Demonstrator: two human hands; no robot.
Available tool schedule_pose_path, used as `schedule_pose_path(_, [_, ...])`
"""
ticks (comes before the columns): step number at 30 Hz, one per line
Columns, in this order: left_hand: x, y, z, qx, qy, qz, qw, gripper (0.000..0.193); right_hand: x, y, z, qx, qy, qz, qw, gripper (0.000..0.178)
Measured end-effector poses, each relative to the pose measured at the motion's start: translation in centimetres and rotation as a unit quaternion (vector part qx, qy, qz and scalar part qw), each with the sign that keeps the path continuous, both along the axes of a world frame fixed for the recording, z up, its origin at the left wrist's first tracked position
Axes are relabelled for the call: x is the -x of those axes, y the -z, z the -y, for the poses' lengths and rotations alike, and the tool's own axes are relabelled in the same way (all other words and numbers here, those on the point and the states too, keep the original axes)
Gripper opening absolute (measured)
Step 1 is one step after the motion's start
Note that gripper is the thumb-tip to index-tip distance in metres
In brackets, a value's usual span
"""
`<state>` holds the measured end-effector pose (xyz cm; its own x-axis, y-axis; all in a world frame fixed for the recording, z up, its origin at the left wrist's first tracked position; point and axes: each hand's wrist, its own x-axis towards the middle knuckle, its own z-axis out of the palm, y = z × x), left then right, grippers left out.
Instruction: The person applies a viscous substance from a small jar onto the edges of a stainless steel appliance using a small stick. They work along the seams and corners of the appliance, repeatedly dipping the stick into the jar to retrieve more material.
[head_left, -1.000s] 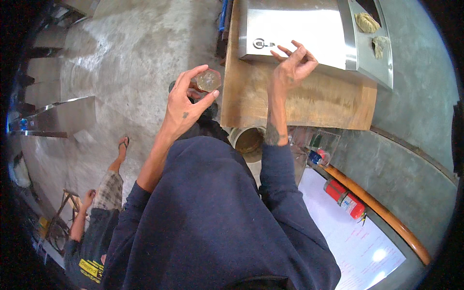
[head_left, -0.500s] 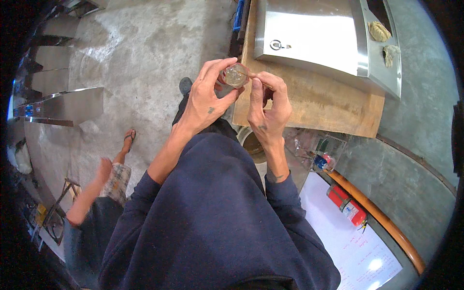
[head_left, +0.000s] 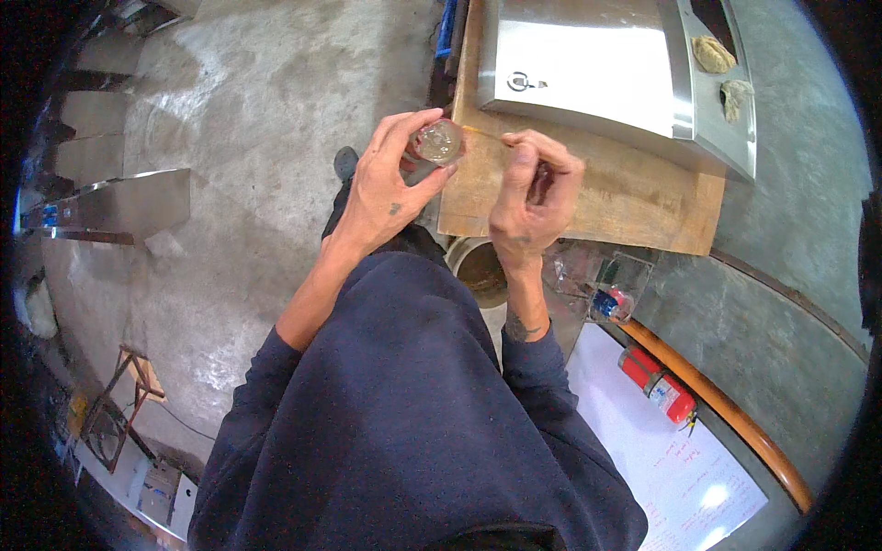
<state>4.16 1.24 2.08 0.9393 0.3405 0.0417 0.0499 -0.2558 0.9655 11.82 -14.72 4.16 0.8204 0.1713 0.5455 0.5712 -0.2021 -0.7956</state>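
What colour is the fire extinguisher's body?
The fire extinguisher is red, seen best in the head view.

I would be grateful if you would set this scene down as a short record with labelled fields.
Left hand: the left hand grips a round container
Right hand: the right hand pinches a thin stick or strand, too fine to tell which
Table: wooden table ahead, to the right
On table: a steel box with a ring
Below table edge: a bucket, partly behind the right forearm
Lower right: red extinguisher and whiteboard
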Motion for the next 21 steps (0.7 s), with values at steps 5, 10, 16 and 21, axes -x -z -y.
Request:
schedule_pose_path(5, [0.8, 0.2, -0.5, -0.02, -0.014, -0.011, 1.0, 0.065, -5.1, -0.2, 1.7, -0.063, 0.086, -0.115, 0.988, 0.017])
schedule_pose_path(10, [1.0, 0.2, -0.5, -0.013, -0.025, -0.012, 1.0, 0.064, -9.5, 0.6, 3.7, -0.062, 0.135, -0.092, 0.985, 0.022])
schedule_pose_path(16, [1.4, 0.7, -0.4, -0.003, -0.022, -0.016, 1.0, 0.064, -13.6, 5.5, 5.2, 0.026, 0.149, -0.117, 0.982, 0.024])
schedule_pose_path(21, [2.5, 1.4, -0.8, 0.009, -0.035, -0.042, 0.998, 0.063, -16.3, 8.3, 5.8, 0.021, 0.134, -0.138, 0.981, 0.022])
